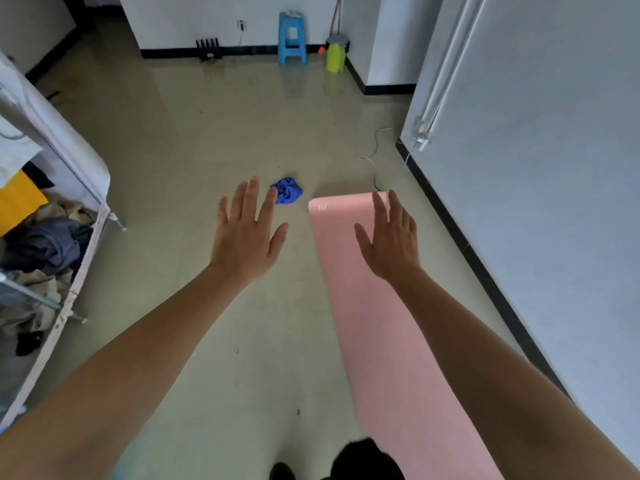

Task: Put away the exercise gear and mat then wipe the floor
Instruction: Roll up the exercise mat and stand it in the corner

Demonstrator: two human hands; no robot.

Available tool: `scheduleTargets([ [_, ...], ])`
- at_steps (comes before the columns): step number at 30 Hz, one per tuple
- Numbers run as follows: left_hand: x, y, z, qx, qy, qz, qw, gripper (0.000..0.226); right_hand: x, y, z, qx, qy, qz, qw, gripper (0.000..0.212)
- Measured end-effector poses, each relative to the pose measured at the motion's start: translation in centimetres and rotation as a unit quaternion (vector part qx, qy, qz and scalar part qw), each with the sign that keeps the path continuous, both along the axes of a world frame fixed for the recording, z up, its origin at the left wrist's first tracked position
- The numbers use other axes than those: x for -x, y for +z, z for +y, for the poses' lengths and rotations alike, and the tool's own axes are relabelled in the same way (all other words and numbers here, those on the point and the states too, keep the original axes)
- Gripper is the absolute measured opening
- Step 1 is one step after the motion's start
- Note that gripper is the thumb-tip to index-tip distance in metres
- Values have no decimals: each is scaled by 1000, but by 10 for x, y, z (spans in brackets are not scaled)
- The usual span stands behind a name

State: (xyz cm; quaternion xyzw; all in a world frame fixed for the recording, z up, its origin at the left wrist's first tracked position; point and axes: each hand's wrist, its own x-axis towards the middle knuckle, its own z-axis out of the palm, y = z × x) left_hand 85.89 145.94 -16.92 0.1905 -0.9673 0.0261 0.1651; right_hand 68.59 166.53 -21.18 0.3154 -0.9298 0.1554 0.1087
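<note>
While both the left hand [247, 233] and right hand [391, 239] hang spread wide and empty, the pink mat [381, 341] lies unrolled along the floor's right edge, where a hurried roll-up may skew toward the wall and loose cable [375, 161].

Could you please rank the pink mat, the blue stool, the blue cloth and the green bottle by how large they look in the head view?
1. Pink mat, by far the largest.
2. Blue stool.
3. Blue cloth and green bottle look alike; the bottle stands farther away, so I will not rank them.
</note>
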Motion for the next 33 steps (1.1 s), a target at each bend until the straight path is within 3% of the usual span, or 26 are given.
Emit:
scheduleTargets([
  [6, 112, -15, -107, -13, -46, 3, 999, 60, 78, -13, -81, 11, -50, 0, 999, 68],
  [14, 283, -55, -248, -38, -85, -75, 993, 65, 240, -67, -210, 14, -121, -78, 989, 67],
  [25, 499, -49, -456, -45, -106, -83, 990, 68, 437, -54, -400, -12, -139, -123, 983, 67],
  [29, 595, -83, -516, -61, -160, -115, 978, 69, 495, -82, -448, -28, -204, -134, 969, 66],
  [33, 689, -106, -559, -62, -251, -171, 951, 65, 530, -102, -479, -32, -313, -174, 933, 67],
])
